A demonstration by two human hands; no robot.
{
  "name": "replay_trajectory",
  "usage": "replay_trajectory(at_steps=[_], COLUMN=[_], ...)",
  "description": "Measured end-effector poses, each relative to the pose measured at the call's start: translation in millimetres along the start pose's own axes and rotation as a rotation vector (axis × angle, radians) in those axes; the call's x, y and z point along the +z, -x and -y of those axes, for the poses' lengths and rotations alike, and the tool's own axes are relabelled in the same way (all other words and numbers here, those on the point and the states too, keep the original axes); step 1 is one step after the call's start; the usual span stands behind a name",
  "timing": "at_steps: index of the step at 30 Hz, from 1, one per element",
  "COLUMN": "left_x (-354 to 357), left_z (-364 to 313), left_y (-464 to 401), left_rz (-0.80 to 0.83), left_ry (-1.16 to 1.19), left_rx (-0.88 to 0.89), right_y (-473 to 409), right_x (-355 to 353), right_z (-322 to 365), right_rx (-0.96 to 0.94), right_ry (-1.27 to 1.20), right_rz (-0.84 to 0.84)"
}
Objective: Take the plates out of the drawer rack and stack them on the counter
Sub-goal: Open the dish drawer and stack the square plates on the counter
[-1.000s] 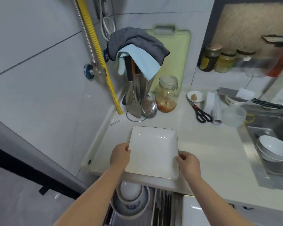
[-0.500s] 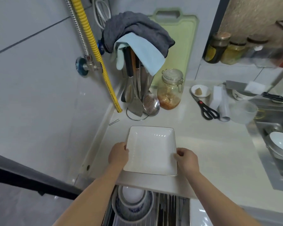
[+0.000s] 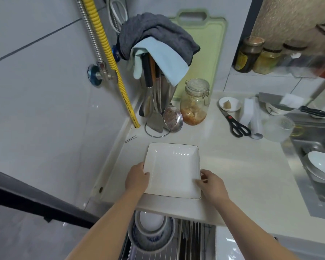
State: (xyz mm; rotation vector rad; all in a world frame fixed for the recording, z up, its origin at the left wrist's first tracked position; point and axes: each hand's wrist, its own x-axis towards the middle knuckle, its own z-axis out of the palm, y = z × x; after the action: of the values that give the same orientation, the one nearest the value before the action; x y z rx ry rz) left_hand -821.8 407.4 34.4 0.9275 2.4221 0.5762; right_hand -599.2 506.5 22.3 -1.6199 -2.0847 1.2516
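A white square plate (image 3: pixel 174 168) with a thin dark rim lies flat on the pale counter (image 3: pixel 242 177), close to its front edge. My left hand (image 3: pixel 137 178) grips the plate's left edge, thumb over the rim. My right hand (image 3: pixel 211 182) holds its right front corner. Below the counter's edge the drawer rack (image 3: pixel 189 239) stands pulled out, with stacked bowls (image 3: pixel 151 232) at its left and upright plates (image 3: pixel 192 232) in its slots. The rest of the rack lies behind my forearms and the counter edge.
Behind the plate stand a utensil holder (image 3: pixel 159 109) draped with cloths, a glass jar (image 3: pixel 195 102) and a green cutting board (image 3: pixel 204 51). Scissors (image 3: pixel 235 122), a small dish (image 3: pixel 229 104) and a plastic cup (image 3: pixel 278 128) lie to the right. A sink (image 3: pixel 308 147) with bowls (image 3: pixel 321 166) is at far right.
The plate has moved a little farther onto the counter and now rests flat. Both hands have stayed on its edges, and the camera has tilted further down.
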Motion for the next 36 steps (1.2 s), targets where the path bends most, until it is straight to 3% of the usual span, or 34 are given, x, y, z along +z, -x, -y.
replay_trajectory(at_steps=[9, 12, 16, 22, 32, 36], left_x=[30, 51, 83, 142, 233, 251], left_z=[2, 1, -1, -22, -33, -25], left_y=[73, 114, 162, 220, 253, 247], left_rz=[-0.037, -0.145, -0.176, -0.048, 0.216, 0.291], left_ry=[0.082, 0.042, -0.015, -0.051, -0.277, -0.405], left_rx=[-0.065, -0.016, 0.029, 0.241, 0.307, 0.244], right_y=[56, 86, 123, 161, 197, 195], right_x=[-20, -28, -41, -60, -83, -84], right_z=[-42, -65, -101, -166, -253, -277], right_rx=[-0.072, -0.141, -0.194, -0.137, 0.065, 0.124], right_ry=[0.198, 0.253, 0.287, 0.338, 0.424, 0.478], right_rz=[-0.021, -0.036, -0.041, -0.023, 0.014, 0.054])
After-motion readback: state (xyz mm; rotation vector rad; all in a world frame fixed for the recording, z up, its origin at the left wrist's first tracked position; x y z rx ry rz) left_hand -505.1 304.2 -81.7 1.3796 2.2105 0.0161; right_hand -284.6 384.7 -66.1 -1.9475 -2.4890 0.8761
